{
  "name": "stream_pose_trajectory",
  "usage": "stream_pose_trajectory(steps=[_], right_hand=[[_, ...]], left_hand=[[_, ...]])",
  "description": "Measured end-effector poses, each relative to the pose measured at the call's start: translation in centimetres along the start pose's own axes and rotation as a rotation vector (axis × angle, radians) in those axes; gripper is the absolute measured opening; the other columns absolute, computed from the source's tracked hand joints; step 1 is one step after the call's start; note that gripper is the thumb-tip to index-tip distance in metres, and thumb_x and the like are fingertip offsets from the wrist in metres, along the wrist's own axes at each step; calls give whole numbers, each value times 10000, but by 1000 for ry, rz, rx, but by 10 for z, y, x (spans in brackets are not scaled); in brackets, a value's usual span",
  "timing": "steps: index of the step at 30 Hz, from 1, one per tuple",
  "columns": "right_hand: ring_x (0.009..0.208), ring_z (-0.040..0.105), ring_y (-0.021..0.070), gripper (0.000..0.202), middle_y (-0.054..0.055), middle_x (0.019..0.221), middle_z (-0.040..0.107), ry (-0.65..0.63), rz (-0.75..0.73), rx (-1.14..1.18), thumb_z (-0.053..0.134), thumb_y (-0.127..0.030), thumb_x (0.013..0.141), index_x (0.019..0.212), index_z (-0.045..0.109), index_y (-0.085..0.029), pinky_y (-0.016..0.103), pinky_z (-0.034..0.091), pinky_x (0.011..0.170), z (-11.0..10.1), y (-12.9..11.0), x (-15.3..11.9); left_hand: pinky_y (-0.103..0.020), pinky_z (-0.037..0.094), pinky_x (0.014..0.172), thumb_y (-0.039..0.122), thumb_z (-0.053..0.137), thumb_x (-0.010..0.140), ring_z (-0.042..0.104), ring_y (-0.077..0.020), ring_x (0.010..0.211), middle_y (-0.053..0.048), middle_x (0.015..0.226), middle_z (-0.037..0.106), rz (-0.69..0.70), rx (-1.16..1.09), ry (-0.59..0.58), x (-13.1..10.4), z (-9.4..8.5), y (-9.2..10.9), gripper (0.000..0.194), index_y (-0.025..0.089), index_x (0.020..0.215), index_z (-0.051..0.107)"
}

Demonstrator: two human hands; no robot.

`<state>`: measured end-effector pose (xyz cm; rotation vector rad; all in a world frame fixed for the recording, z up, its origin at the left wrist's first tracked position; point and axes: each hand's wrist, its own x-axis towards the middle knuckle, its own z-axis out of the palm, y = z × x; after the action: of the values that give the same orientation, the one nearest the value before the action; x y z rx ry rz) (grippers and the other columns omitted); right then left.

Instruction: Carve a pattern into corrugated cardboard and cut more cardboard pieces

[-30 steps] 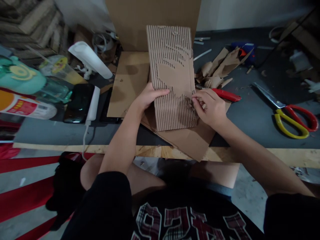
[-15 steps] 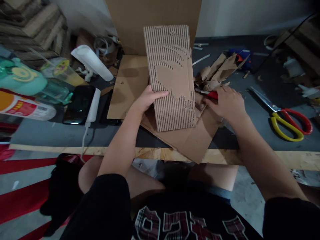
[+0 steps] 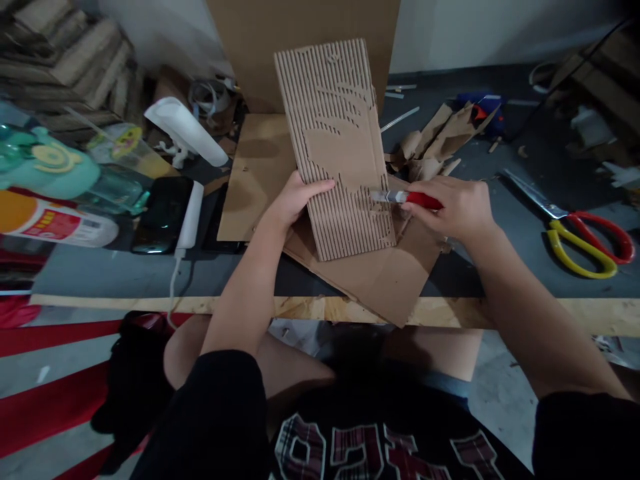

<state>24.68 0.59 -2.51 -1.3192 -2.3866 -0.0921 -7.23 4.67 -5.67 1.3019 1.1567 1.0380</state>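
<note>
A corrugated cardboard piece [image 3: 330,150] stands tilted above the bench, its ridges bared except for smooth paper patches near the middle. My left hand [image 3: 300,195] grips its left edge, thumb across the front and the other fingers hidden behind. In my right hand [image 3: 457,203] is a red-handled utility knife [image 3: 423,199], its metal end over the ridged face at the lower right. Whether the blade touches the cardboard I cannot tell. Flat cardboard sheets [image 3: 395,280] lie beneath, and torn paper scraps [image 3: 435,143] are heaped behind my right hand.
Scissors [image 3: 575,227] with red and yellow handles lie at the right. A blue glue gun [image 3: 493,113] is behind the scraps. To the left are a black phone [image 3: 163,213], bottles [image 3: 65,220] and a drink cup [image 3: 135,150]. A large cardboard panel [image 3: 310,23] stands at the back.
The knife has moved left from beside the cardboard's right edge to over its front face. The cardboard has tilted slightly more to the left, still in my left hand.
</note>
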Motion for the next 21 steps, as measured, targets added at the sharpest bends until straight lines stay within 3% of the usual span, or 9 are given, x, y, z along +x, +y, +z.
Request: stream_pose_trajectory(steps=[5,9,21], right_hand=[[811,718,227,555,58,892,785,-33,-14,-8,518,-700,945,1066,812,-245,320,403,614,-3,20,0],[854,720,250,520,59,908,786,-53,31,-42,508,-662,954,1068,815,-258,331,411,630,-1,25,0],[973,707,271,569,86,1031,780,-124,84,-12,462,-674,976,1170,785,-248,351,445,727,3,17,1]], left_hand=[[-612,486,1144,454,859,531,639,-434,1281,-175,1222,726,23,-37,80,1,2,1,674,140,1088,643],[-586,512,1123,435,885,500,669,-417,1239,-176,1230,731,12,-62,95,4,0,-3,692,143,1079,647],[-594,523,1122,529,846,624,626,-409,1317,-160,1330,691,77,44,-2,14,-10,-19,711,171,1192,612]])
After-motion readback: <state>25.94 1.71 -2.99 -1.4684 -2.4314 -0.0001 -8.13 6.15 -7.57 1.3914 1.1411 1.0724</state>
